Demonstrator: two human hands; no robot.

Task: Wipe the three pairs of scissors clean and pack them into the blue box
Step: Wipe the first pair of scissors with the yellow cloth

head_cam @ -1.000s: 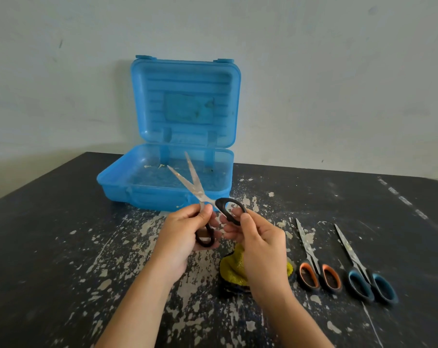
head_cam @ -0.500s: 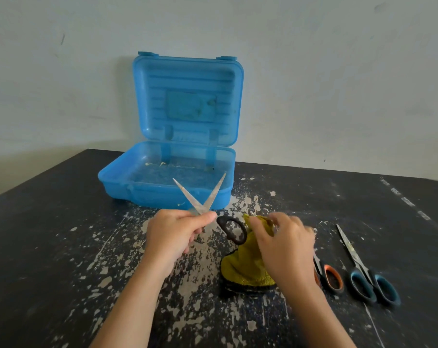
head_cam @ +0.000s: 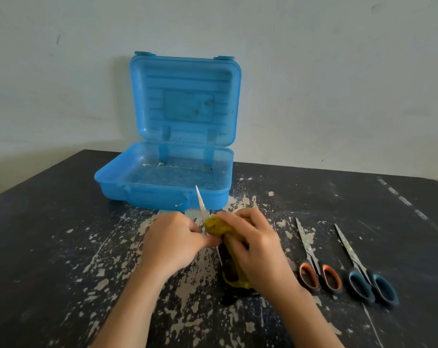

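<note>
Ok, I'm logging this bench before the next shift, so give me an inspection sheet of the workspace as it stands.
Surface: black table, paint worn off in pale flecks, mostly at the middle.
Job's things: blue box open at the back, lid upright, only small scraps inside; orange-handled scissors and blue-handled scissors lie shut, side by side at the right, apart; third scissors blade sticks up between the hands.
Cloth: yellow cloth wrapped at the blade's base.
Clutter: nothing seen.
Hands: left hand grips the third scissors; right hand presses the cloth on it.
Cables: nothing seen.
Surroundings: plain pale wall behind.
</note>
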